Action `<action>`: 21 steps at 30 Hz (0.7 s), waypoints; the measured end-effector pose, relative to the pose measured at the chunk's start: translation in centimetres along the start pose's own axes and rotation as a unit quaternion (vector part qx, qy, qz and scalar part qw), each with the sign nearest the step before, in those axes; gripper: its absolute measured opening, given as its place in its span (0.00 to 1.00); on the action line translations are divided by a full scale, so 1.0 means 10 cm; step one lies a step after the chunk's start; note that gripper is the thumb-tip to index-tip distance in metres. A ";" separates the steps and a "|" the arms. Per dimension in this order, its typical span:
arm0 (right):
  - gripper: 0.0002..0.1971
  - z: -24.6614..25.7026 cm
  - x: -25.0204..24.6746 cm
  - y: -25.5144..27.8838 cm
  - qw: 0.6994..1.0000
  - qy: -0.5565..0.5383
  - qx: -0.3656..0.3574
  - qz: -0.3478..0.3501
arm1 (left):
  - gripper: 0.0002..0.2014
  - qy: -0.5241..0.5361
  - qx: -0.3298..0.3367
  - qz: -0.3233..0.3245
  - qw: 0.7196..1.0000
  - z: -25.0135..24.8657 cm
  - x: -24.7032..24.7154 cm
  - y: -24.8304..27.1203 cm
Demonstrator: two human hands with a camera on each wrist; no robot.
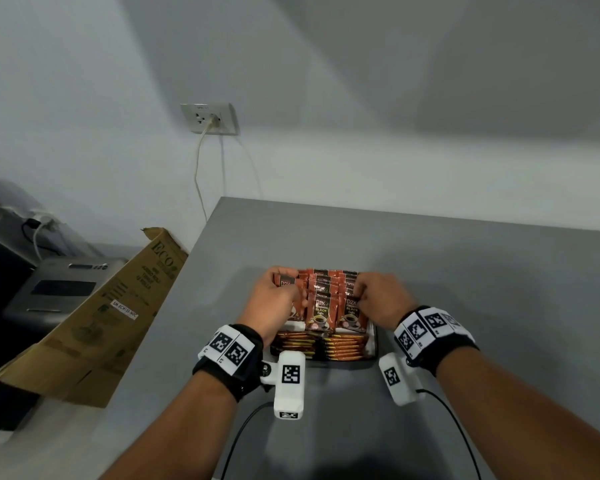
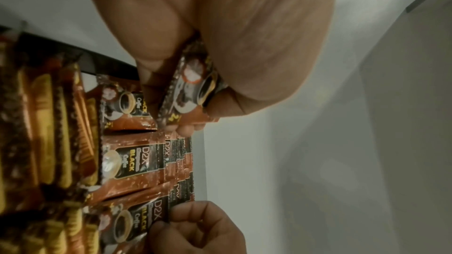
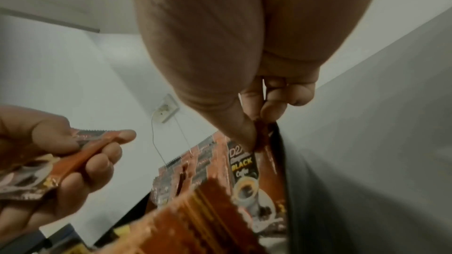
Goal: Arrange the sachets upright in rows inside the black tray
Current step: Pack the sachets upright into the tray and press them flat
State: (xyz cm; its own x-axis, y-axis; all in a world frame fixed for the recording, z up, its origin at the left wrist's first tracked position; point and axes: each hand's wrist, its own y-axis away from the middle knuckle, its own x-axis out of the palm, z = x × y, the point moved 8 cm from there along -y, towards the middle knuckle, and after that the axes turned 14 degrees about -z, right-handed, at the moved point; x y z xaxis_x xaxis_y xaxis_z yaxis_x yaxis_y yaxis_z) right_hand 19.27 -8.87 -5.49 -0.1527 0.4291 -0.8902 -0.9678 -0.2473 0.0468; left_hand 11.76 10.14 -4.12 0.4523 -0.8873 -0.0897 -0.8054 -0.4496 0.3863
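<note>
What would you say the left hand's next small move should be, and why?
Probably lower its sachet into the left row: the left hand holds it above the black tray, while the right hand pinches the right row's front sachet.

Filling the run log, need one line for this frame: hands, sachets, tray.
left hand: grips loose sachet | right hand: pinches top of front-right upright sachet | black tray: upright rows present | step: placing
</note>
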 end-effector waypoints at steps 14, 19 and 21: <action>0.04 0.45 -0.36 0.08 0.981 -0.184 -0.051 -0.036 | 0.24 -0.043 0.061 0.027 0.997 -0.04 0.08 0.08; 0.08 0.83 -0.36 0.05 0.971 -0.217 -0.095 -0.007 | 0.24 -0.047 0.078 0.026 0.996 -0.06 0.11 0.03; 0.08 0.84 -0.31 -0.02 0.972 -0.215 -0.090 -0.017 | 0.17 -0.029 0.065 -0.038 0.997 -0.05 -0.04 -0.03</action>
State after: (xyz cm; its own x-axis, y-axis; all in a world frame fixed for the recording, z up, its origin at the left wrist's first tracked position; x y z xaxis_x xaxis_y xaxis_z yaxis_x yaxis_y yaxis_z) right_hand 18.28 -2.84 1.10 -0.2293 0.7539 -0.6157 -0.9288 -0.3587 -0.0932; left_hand 11.99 10.72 -3.74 0.4949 -0.8525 -0.1683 -0.8139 -0.5226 0.2540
